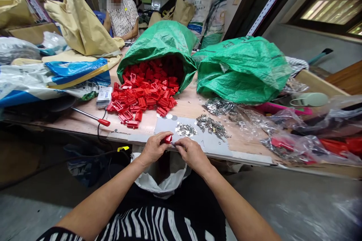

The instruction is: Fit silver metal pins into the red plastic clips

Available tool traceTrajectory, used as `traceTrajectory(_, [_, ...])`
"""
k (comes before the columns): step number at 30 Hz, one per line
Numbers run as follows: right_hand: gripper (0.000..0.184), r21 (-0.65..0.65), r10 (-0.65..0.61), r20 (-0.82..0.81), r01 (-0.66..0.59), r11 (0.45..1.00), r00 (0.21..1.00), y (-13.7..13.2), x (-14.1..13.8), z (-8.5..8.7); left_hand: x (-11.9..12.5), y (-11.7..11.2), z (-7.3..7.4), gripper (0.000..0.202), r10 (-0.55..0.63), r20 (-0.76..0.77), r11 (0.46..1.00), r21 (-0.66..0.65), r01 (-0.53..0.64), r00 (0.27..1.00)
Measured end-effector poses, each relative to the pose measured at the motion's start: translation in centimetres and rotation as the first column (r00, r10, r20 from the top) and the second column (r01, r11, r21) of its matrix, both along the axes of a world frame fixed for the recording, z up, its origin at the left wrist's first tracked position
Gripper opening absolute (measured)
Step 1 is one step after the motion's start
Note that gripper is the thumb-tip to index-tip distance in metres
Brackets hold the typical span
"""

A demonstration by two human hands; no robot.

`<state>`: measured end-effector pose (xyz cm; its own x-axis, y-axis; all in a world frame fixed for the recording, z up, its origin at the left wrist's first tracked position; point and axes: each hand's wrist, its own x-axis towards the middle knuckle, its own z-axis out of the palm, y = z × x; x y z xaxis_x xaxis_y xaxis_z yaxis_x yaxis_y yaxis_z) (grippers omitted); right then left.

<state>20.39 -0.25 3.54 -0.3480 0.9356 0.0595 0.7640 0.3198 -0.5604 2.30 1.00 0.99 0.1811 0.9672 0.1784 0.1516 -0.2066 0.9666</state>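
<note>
While left hand (154, 147) grips red part (168, 139), right hand (194, 153) pinches thin piece (173, 144)

Fingers (160, 135) clasp both at the worktop's (246, 146) near edge, just before silvery bits (185, 129); the thin piece, too small to identify, points at the red part.

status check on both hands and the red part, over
Left hand: grip on small red plastic part. Right hand: pinching slim dark item beside it, kind unclear. Small silvery metal pieces heaped just beyond.

The head camera looks forward and down over the table (187, 106).
</note>
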Motion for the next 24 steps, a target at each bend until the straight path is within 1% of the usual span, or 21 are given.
traceTrajectory(4, [0.015,-0.032,-0.055,0.119,0.059,0.998,0.991,0.0,-1.1,0.7,-0.1,0.1,0.1,0.037,0.005,0.005,0.998,-0.058,-0.005,1.000])
traceTrajectory(7, [0.014,-0.001,-0.092,0.125,0.093,0.996,0.988,0.0,-1.9,0.7,0.0,0.3,0.1,0.037,0.000,0.026,0.995,-0.100,0.003,1.000])
traceTrajectory(10, [0.012,0.017,-0.104,0.103,0.103,0.995,0.989,-0.2,-2.0,0.4,0.2,0.1,0.0,0.039,0.008,0.036,0.995,-0.099,-0.005,0.999])
traceTrajectory(12, [0.012,-0.007,-0.086,0.058,0.087,0.996,0.995,-0.5,-1.7,0.2,0.4,-0.4,0.1,0.038,0.035,0.028,0.997,-0.077,-0.032,0.999])
traceTrajectory(14, [0.014,-0.017,-0.053,-0.036,0.053,0.998,0.998,-0.9,-1.2,0.0,0.6,-1.1,0.2,0.036,0.066,0.008,0.997,-0.046,-0.066,0.998])
traceTrajectory(16, [0.017,0.010,-0.007,-0.160,0.009,1.000,0.987,-1.5,-0.7,-0.1,0.6,-2.0,0.5,0.034,0.089,-0.014,0.996,-0.007,-0.089,0.996])
traceTrajectory(18, [0.018,0.037,0.016,-0.261,-0.007,0.999,0.965,-2.2,-0.3,-0.2,0.6,-2.9,1.0,0.030,0.114,-0.010,0.993,0.023,-0.114,0.993])
traceTrajectory(20, [0.018,0.012,0.005,-0.321,-0.002,1.000,0.947,-2.8,0.0,-0.2,0.5,-3.7,1.6,0.029,0.139,0.038,0.990,0.007,-0.139,0.990])
traceTrajectory(21, [0.018,-0.017,-0.002,-0.345,-0.004,1.000,0.939,-3.1,0.1,-0.2,0.5,-3.9,1.9,0.030,0.149,0.086,0.989,-0.027,-0.147,0.985])
traceTrajectory(23, [0.020,-0.076,0.007,-0.398,-0.040,0.996,0.917,-3.6,0.1,0.1,0.6,-4.3,2.5,0.030,0.153,0.238,0.982,-0.148,-0.120,0.959])
traceTrajectory(24, [0.024,-0.097,0.024,-0.428,-0.072,0.993,0.904,-3.8,0.1,0.3,0.6,-4.5,2.8,0.027,0.147,0.342,0.972,-0.225,-0.071,0.928])
